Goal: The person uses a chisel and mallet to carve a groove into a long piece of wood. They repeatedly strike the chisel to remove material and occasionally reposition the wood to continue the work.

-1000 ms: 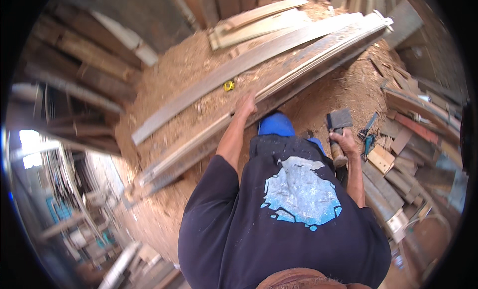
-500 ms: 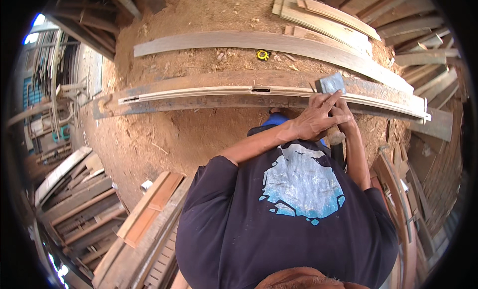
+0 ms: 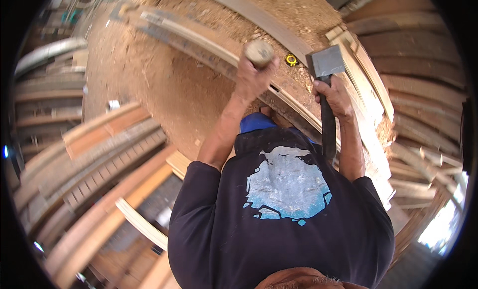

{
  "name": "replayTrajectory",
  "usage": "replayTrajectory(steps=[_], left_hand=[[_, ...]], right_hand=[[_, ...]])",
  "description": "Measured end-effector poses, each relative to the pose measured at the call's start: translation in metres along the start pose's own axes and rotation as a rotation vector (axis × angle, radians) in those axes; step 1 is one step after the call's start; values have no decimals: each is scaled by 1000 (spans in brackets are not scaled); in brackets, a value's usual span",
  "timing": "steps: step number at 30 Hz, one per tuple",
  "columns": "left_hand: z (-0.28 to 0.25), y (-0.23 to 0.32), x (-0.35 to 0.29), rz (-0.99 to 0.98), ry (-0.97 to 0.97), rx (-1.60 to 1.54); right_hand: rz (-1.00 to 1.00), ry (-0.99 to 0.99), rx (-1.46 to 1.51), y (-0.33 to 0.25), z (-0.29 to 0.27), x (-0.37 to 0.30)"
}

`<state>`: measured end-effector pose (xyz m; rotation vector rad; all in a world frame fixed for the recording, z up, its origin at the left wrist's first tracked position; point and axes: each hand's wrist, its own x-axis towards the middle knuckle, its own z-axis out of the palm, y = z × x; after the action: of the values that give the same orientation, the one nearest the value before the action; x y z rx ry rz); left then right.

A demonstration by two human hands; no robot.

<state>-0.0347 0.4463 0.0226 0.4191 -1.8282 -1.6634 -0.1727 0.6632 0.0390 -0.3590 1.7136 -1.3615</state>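
My left hand (image 3: 254, 77) is closed round a tool with a thick round wooden handle (image 3: 259, 53), seen end-on; its other end is hidden. To the right, my right hand (image 3: 335, 95) grips a hammer by its dark handle. The hammer's square grey metal head (image 3: 327, 61) is up, and the handle runs back toward my body. Below both hands a long narrow pale board (image 3: 199, 38), with a dark slot cut in its edge, lies along a thicker worn beam (image 3: 172, 41). The left hand is over the board, near the slot; whether the tool touches it I cannot tell.
A yellow and black tape measure (image 3: 291, 60) lies on sawdust-covered ground beyond the board. Another long plank (image 3: 264, 20) lies behind it. Pale boards (image 3: 366, 74) are stacked at the right, dark planks (image 3: 408, 45) farther right. More timber (image 3: 99, 184) lies at the lower left.
My hands were close together at the right part of the board; now they are apart, the left farther left. The hammer head is raised higher in view. The whole view has turned, tilting the board.
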Motion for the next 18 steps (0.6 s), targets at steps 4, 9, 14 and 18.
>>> replayTrajectory(steps=[4,9,14,18], left_hand=[[-26,10,-18,111,342,37],[-46,-13,-54,118,458,44],[-30,-17,-58,142,441,11],[-22,-25,-47,158,454,24]], right_hand=[[-170,-80,-172,-38,-1,9],[-454,-25,-320,-74,11,-12],[-762,-51,-12,-73,18,-28],[-810,-57,13,-75,19,-25]])
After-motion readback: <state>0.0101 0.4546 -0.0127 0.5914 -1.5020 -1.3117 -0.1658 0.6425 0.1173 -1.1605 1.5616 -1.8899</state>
